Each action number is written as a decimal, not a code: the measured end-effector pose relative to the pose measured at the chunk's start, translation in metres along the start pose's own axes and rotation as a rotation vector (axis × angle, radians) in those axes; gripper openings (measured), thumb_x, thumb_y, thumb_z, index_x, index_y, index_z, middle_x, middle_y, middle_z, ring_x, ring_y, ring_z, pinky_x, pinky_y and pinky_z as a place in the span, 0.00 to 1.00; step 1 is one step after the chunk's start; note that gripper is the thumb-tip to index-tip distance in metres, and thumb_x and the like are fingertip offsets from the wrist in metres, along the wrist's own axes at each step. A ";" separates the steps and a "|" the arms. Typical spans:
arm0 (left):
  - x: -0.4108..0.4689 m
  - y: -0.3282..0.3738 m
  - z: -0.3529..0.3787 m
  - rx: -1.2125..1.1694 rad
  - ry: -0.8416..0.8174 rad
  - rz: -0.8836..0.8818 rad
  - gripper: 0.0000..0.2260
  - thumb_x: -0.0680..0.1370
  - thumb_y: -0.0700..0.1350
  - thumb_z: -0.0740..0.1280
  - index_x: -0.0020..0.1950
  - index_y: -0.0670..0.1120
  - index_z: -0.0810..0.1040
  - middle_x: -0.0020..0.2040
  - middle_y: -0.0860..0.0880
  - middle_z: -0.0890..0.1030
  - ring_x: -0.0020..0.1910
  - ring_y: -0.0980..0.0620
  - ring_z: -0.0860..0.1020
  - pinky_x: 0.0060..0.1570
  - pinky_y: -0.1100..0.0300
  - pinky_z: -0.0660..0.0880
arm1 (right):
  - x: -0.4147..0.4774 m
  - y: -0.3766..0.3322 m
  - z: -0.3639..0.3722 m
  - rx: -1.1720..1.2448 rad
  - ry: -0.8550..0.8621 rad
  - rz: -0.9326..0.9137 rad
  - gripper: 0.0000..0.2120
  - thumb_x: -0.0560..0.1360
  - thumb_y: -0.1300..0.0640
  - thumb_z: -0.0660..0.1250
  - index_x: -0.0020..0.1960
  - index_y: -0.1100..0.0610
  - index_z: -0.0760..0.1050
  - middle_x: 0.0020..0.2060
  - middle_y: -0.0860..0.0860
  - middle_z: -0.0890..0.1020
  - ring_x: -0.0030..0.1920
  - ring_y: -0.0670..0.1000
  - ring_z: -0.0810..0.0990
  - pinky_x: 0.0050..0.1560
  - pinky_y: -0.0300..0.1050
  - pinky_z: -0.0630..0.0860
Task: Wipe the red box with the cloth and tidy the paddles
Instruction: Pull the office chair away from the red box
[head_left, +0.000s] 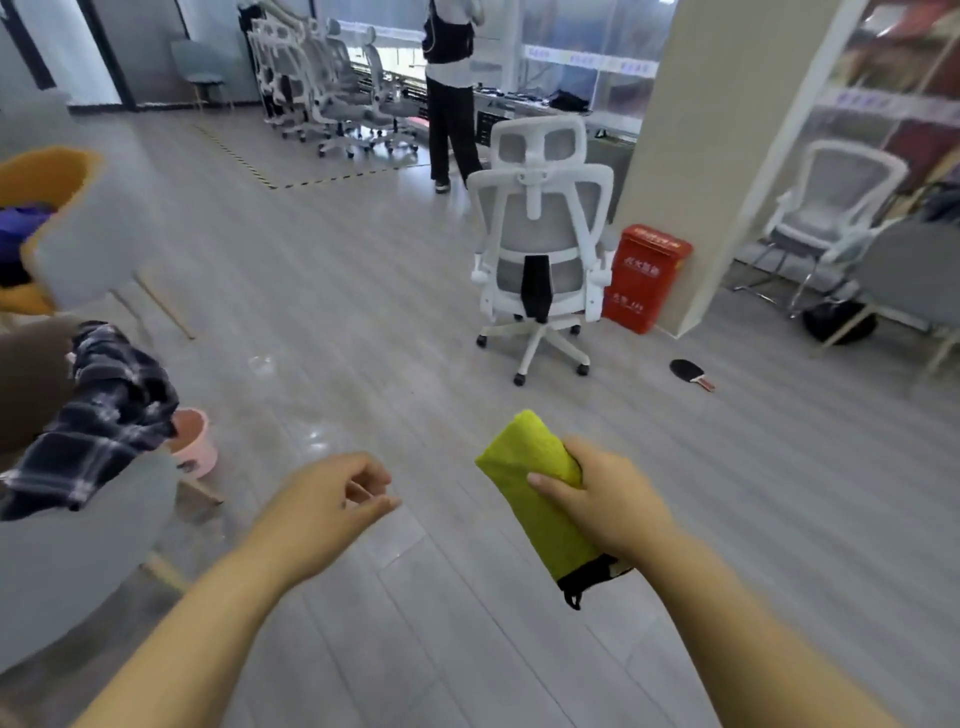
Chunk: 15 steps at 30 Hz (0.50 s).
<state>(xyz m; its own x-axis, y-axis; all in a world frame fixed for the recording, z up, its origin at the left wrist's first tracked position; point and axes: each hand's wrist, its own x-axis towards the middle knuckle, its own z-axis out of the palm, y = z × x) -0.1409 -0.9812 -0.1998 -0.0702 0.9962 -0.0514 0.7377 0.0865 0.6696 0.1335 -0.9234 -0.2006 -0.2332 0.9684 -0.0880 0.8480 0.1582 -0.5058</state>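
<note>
Right hand (605, 499) gripping folded yellow-green cloth (535, 493) over grey floor (363, 312). Left hand (332, 499) holding nothing, fingers loosely curled. Red box (647, 278) standing on floor against pillar (727, 130), just beside white office chair (543, 249). One paddle (690, 373) lying on floor near box, well apart from hands.

red box (645, 276): left edge behind office chair (540, 249) | box lettering: blurred | paddle (691, 374): too small for detail
</note>
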 end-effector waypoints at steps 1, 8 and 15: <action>0.011 0.010 0.007 -0.002 -0.015 0.015 0.05 0.72 0.49 0.72 0.41 0.55 0.76 0.42 0.57 0.80 0.42 0.62 0.79 0.45 0.61 0.75 | 0.002 0.011 -0.008 0.015 0.015 0.026 0.21 0.73 0.37 0.62 0.60 0.47 0.71 0.50 0.50 0.80 0.51 0.54 0.78 0.49 0.50 0.76; 0.098 0.050 0.031 0.034 -0.111 0.113 0.05 0.72 0.52 0.72 0.40 0.57 0.76 0.42 0.57 0.80 0.43 0.63 0.78 0.43 0.63 0.73 | 0.038 0.062 -0.050 0.006 0.065 0.127 0.15 0.74 0.38 0.63 0.55 0.46 0.70 0.42 0.46 0.77 0.48 0.53 0.78 0.45 0.49 0.75; 0.220 0.058 0.022 0.055 -0.100 0.183 0.06 0.71 0.51 0.72 0.40 0.55 0.76 0.41 0.57 0.80 0.42 0.62 0.79 0.42 0.62 0.73 | 0.134 0.075 -0.075 -0.032 0.105 0.159 0.17 0.75 0.38 0.62 0.58 0.46 0.70 0.45 0.48 0.79 0.47 0.52 0.77 0.42 0.47 0.74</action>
<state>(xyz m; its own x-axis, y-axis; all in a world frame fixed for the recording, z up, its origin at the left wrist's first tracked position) -0.0989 -0.7572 -0.1883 0.1331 0.9911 -0.0078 0.7676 -0.0980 0.6333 0.2019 -0.7675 -0.1862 -0.0461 0.9962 -0.0738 0.8855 0.0065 -0.4647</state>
